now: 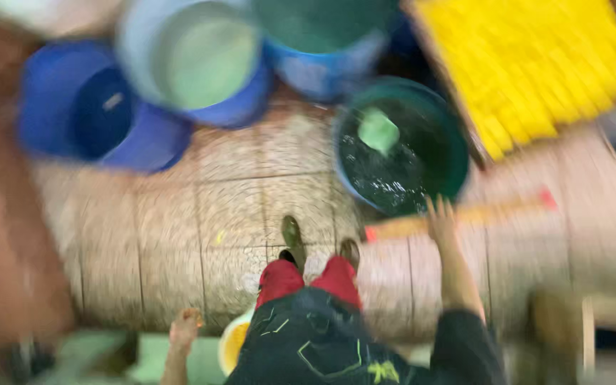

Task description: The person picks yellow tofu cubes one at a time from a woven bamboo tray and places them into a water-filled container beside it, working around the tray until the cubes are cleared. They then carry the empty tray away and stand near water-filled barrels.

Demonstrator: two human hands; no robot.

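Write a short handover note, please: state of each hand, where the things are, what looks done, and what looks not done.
Picture is blurred.
Right hand: open, fingers spread, empty, over the long wooden stick lying on the tiled floor; contact unclear.
Left hand: low by the hip, seems empty; grip unclear.
Green basin: just beyond the stick, dark wet contents, pale green piece inside.
Blue buckets behind; yellow tray far right.
Done: basin filled.
Left: stick not picked up.

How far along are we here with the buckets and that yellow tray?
Done: the green bucket holds dark liquid with a pale piece in it. In hand: nothing; the right hand is spread open near a yellow stick, the left hand low and empty. Left: the yellow tray leans untouched; the blue buckets stand aside. Blur hides more.
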